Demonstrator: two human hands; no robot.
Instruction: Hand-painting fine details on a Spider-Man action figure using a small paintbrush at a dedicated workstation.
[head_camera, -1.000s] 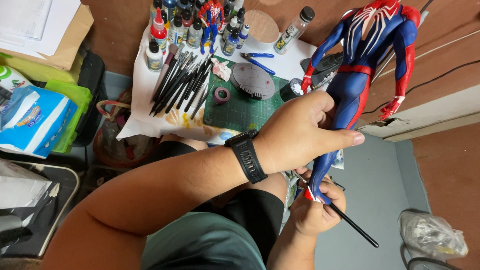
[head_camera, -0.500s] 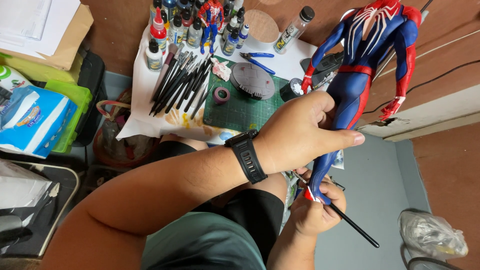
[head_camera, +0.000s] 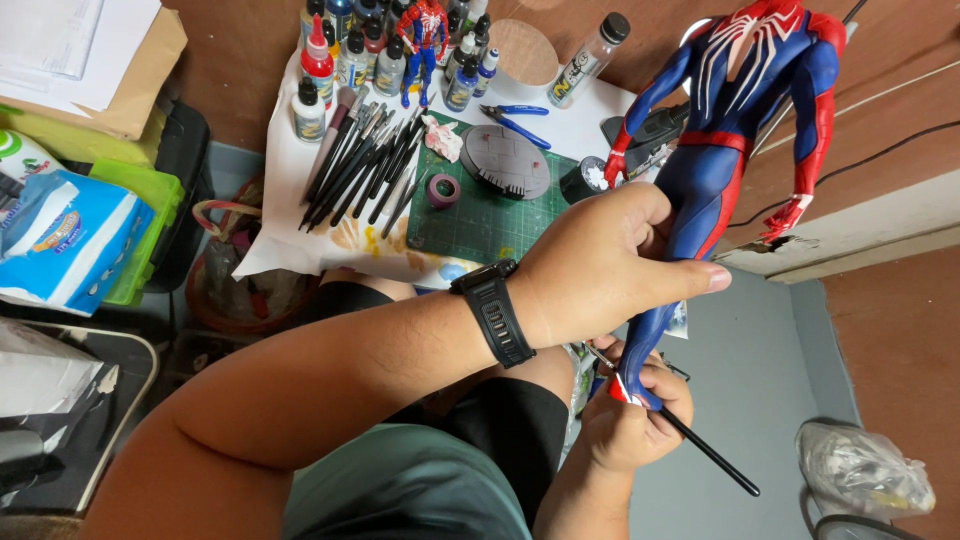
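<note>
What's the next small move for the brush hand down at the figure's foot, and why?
Probably a short, light stroke at the foot. The left hand grips the blue and red figure around its legs, and the right hand holds a black-handled brush against the foot, its tip hidden. Fresh paint may sit there, so I'd keep the fingers clear.

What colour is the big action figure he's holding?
The large plastic action figure is blue with red and white markings; head view.
</note>
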